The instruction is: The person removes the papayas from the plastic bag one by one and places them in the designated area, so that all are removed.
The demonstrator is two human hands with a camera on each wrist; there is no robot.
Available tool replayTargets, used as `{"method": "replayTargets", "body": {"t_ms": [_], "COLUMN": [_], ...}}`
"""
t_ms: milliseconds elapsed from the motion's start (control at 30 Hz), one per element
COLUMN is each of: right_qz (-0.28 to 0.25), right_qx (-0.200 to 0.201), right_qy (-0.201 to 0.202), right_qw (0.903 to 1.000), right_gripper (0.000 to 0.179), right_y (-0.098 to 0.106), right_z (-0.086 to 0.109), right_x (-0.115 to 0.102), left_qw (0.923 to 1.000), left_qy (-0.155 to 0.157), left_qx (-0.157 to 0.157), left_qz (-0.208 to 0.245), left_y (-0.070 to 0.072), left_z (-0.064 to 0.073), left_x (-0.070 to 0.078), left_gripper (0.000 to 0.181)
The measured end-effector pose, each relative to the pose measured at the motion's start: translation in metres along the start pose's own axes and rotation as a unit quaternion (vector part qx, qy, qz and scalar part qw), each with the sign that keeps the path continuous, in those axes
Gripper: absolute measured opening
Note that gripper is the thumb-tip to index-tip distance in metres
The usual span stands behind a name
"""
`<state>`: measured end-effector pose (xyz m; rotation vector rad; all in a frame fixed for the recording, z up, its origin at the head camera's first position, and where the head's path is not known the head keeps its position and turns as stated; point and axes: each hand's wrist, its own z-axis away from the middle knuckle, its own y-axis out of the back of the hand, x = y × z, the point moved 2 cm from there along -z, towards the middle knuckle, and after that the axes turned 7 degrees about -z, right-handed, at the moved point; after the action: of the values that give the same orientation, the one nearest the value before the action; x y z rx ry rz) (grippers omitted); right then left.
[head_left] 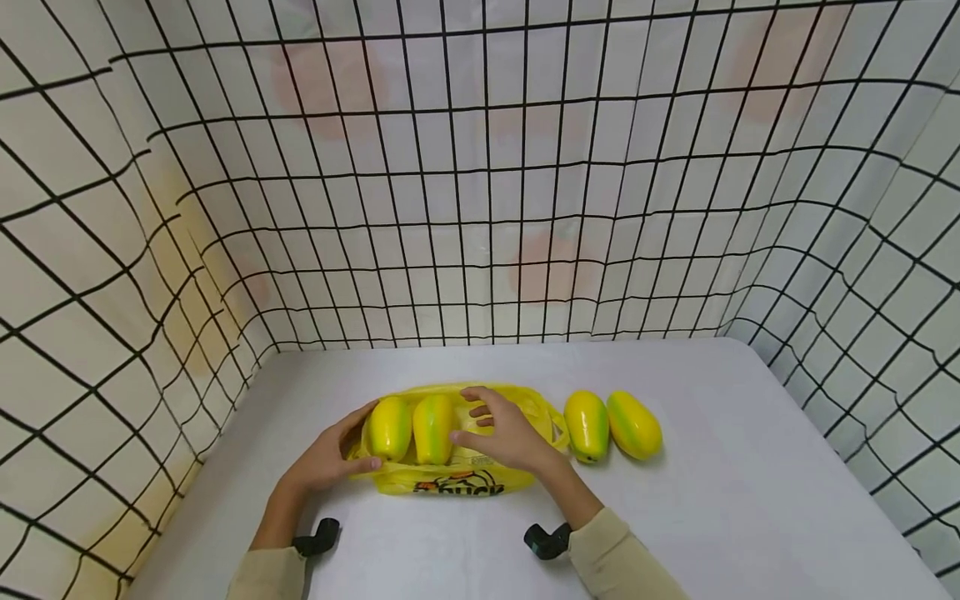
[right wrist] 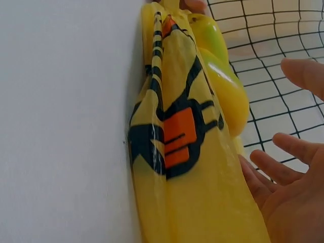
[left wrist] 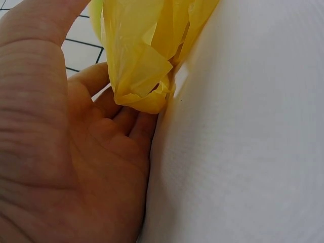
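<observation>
A yellow plastic bag (head_left: 517, 479) with black lettering lies on its side on the table. Two glossy yellow-green papayas, a left one (head_left: 390, 428) and a right one (head_left: 433, 429), lie side by side on its left half. My left hand (head_left: 328, 454) cups the bag's left end, thumb along the near edge and fingers behind. Crumpled plastic (left wrist: 139, 76) lies against those fingers in the left wrist view. Over the bag's middle, my right hand (head_left: 506, 429) is spread with nothing in it, its thumb tip close by the right papaya.
Right of the bag, two more papayas lie on the white table (head_left: 750, 500), one upright in view (head_left: 587, 427) and one slanted (head_left: 635, 426). Black wire mesh (head_left: 487, 192) with pale sheeting behind surrounds the table's back and sides.
</observation>
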<state>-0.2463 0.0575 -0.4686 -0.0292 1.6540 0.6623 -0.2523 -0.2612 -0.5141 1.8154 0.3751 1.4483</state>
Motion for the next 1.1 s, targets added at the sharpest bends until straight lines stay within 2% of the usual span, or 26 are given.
{"method": "replayTargets", "body": {"t_ms": [467,567,867,1100], "right_qz": [0.017,0.014,0.017,0.027], "right_qx": [0.004,-0.003,-0.003,0.010], "right_qy": [-0.031,-0.033,-0.025,-0.038], "right_qw": [0.9994,0.9993,0.9995,0.9989], "right_gripper": [0.086,0.087,0.088,0.093], "right_y": [-0.019,-0.022,-0.031,-0.038], "right_z": [-0.008,-0.009,-0.014,-0.020], "right_x": [0.001,0.000,0.001,0.001], "left_qw": [1.0000,0.9999,1.0000,0.9996], "left_qy": [-0.002,-0.010,-0.007,-0.027], "left_qx": [-0.005,-0.002,-0.003,-0.003], "left_qz": [0.004,0.002,0.001,-0.002], "left_y": [0.000,0.001,0.003,0.000], "left_z": [0.001,0.000,0.000,-0.001], "left_x": [-0.001,0.000,0.000,-0.002], "left_gripper": [0.095,0.096,0.095,0.094]}}
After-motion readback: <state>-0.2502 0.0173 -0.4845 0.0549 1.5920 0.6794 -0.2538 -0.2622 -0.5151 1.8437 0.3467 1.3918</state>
